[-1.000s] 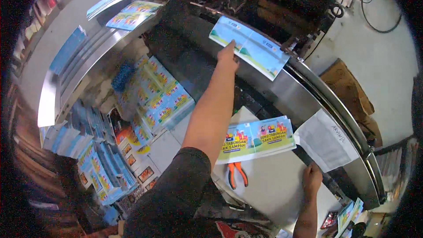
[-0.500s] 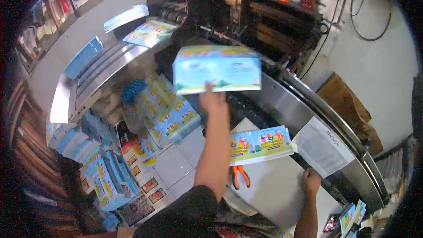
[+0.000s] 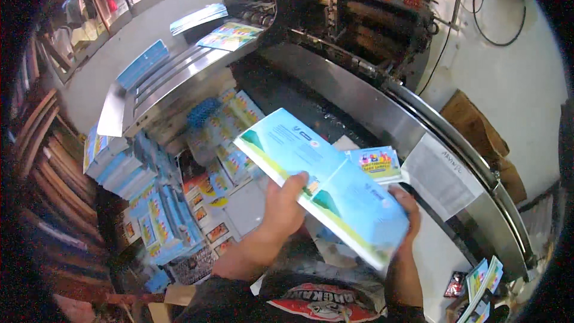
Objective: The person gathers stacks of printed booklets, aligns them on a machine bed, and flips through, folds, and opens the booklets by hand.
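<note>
A thick blue printed booklet stack (image 3: 326, 164), two covers wide, lies tilted between my hands above the pale worktop. My left hand (image 3: 286, 206) grips its near edge, thumb on top. Around its right end my right hand (image 3: 408, 212) is closed, the fingers against the edge. Beyond the held stack another stack of printed covers (image 3: 375, 164), with colourful figures, rests on the worktop (image 3: 439, 250), partly hidden behind it.
A steel-edged machine (image 3: 382, 66) curves across the back; more printed stacks lie on its tray (image 3: 230, 37). Piles of booklets (image 3: 164, 221) stand at the left. A grey paper sheet (image 3: 442, 176) lies along the machine's edge. Some booklets (image 3: 483, 284) lean at the lower right.
My left hand has brought the booklet stack down and nearer, now turned at a slant. My right hand has risen from the worktop onto its right end. The orange-handled pliers are no longer visible.
</note>
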